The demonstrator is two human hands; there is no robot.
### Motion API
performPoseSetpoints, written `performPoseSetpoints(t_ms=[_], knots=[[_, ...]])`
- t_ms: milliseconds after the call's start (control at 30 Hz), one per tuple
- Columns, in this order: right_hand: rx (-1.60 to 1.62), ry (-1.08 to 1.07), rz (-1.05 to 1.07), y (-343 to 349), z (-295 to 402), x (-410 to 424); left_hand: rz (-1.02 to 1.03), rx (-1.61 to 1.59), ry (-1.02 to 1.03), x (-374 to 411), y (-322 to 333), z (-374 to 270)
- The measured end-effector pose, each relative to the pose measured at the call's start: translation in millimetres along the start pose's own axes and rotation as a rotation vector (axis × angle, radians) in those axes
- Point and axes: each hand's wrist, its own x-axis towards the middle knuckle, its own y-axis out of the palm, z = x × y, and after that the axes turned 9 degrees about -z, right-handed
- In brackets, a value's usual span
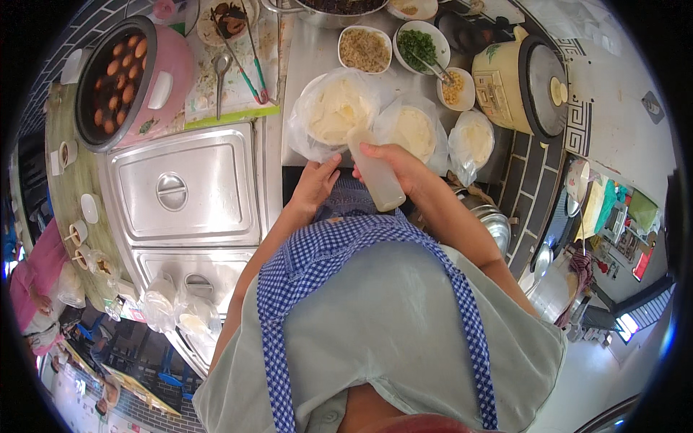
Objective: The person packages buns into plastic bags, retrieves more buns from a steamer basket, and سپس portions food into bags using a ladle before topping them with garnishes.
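My right hand point(393, 163) grips a translucent plastic squeeze bottle point(382, 187), tilted with its narrow end over the near rim of a bowl. That bowl, lined with a clear plastic bag point(299, 132), holds pale, soft food like tofu pudding point(338, 111). At the bag's near edge is my left hand point(316, 184), thumb and fingertips close together; whether they pinch the plastic is unclear. Two smaller bagged bowls of the same pale food, a middle one point(414, 132) and a right one point(474, 142), stand alongside on the steel counter.
Behind are bowls of chopped brown topping point(365, 50), chopped greens point(416, 46) with a spoon, and yellow beans point(457, 89). A lidded cooker point(501, 81) stands right. Left are a pink pot of eggs point(173, 70), tongs point(252, 81) and steel lids point(216, 184). A person in pink point(38, 281) is beyond.
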Motion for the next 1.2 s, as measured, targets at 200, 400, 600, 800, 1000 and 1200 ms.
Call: performPoseSetpoints(t_ms=[200,400,600,800,1000,1200], knots=[[-0.059,0.006,0.069,0,14,-37,0.131,-0.068,0.004,11,21,-2],[-0.031,-0.11,-0.011,-66,10,-106,0.0,-0.011,-0.125,35,15,17],[0.212,-0.128,-0.233,-96,-31,-91,-0.055,0.06,-0.102,36,26,22],[0.248,-0.045,-0.139,-107,-41,-91,0.006,0.188,-0.155,22,45,15],[0.281,-0.274,-0.247,-141,-18,-157,0.15,0.562,-0.133,30,54,29],[0.548,-0.222,-0.496,-214,-20,-131,0.24,0.341,-0.146,39,85,39]])
